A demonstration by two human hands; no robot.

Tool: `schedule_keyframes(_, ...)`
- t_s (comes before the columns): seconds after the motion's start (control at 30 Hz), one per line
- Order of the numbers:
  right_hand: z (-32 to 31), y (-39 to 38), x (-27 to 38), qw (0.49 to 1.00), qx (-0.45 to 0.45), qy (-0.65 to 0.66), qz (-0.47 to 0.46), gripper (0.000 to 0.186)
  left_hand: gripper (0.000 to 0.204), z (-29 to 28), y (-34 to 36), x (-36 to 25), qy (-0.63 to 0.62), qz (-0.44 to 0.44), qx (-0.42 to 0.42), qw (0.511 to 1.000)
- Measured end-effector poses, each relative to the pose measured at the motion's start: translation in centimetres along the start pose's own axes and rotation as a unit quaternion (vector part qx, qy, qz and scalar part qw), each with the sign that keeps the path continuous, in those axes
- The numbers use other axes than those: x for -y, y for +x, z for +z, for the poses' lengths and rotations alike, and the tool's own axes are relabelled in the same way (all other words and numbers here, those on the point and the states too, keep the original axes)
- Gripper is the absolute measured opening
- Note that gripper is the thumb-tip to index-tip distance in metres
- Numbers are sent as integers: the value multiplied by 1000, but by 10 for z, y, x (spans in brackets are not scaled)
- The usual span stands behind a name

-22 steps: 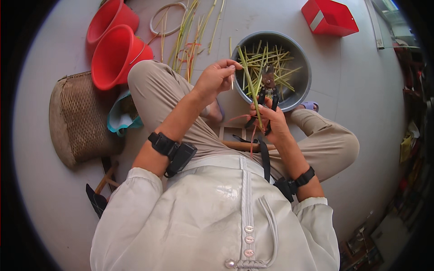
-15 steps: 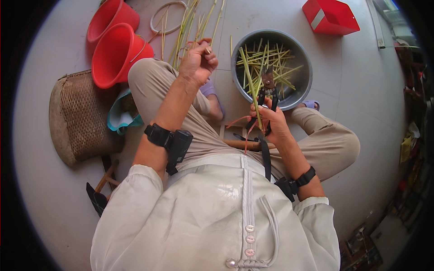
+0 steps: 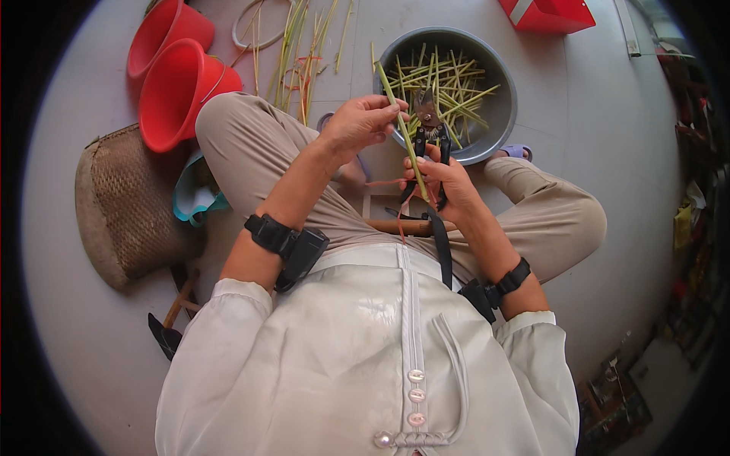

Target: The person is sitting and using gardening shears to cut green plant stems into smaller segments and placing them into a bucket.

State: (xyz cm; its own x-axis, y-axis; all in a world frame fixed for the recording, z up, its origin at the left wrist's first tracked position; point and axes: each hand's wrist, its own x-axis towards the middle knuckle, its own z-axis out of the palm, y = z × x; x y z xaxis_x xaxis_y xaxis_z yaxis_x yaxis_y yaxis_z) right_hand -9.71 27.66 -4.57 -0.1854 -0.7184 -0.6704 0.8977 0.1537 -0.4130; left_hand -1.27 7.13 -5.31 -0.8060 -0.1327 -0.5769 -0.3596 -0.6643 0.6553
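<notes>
My right hand [image 3: 447,181] is wrapped round the black handles of a pair of pruning shears [image 3: 428,121], whose metal blades point away from me over the basin. The lower end of a green plant stalk [image 3: 411,156] is also held in that hand, beside the shears. My left hand [image 3: 362,125] pinches the same stalk nearer its upper end, fingertips closed around it. Beyond my hands, a grey metal basin [image 3: 505,125] contains many cut stalk pieces [image 3: 456,87]. A reddish tie strip [image 3: 403,209] dangles near my right hand.
Long stalks [image 3: 293,57] lie on the floor at the far left, by a white ring [image 3: 237,29]. Two red buckets [image 3: 171,99], a woven basket [image 3: 125,205] and a teal bag [image 3: 190,194] stand left of my knee. A red bin [image 3: 559,17] is at the far right.
My left hand has come right and nearer, from beside the long floor stalks to the stalk in my right hand, and now grips it. The shears stay in my right hand.
</notes>
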Motion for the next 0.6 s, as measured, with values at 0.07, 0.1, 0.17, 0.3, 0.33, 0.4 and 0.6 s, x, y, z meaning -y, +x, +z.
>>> schedule_keyframes(0.07, 1, -2, 0, 1000, 3, -1, 5, 25, 23, -1, 5, 2, -8, 15, -19, 1000)
schedule_keyframes(0.1, 2, -2, 1, 1000, 7, -2, 7, 25, 20, -2, 7, 1, -14, 33, -36, 999)
schedule_keyframes(0.17, 2, -5, 3, 1000, 4, 3, 3, 25, 18, -7, 7, -4, -12, 45, -67, 997)
schedule_keyframes(0.3, -4, -5, 3, 999, -17, 25, -12, 26, 13, -23, 8, -10, -35, 79, -159, 983)
schedule_keyframes(0.33, -7, -4, 1, 999, -14, 25, -13, 26, 13, -26, 8, -10, -34, 81, -160, 983)
schedule_keyframes(0.4, -10, -4, 0, 999, -18, 20, -27, 27, 11, -28, 6, -10, -56, 96, -199, 974)
schedule_keyframes(0.6, 0, -3, -1, 998, -15, 33, -60, 28, 13, -34, 2, -10, -51, 112, -225, 966)
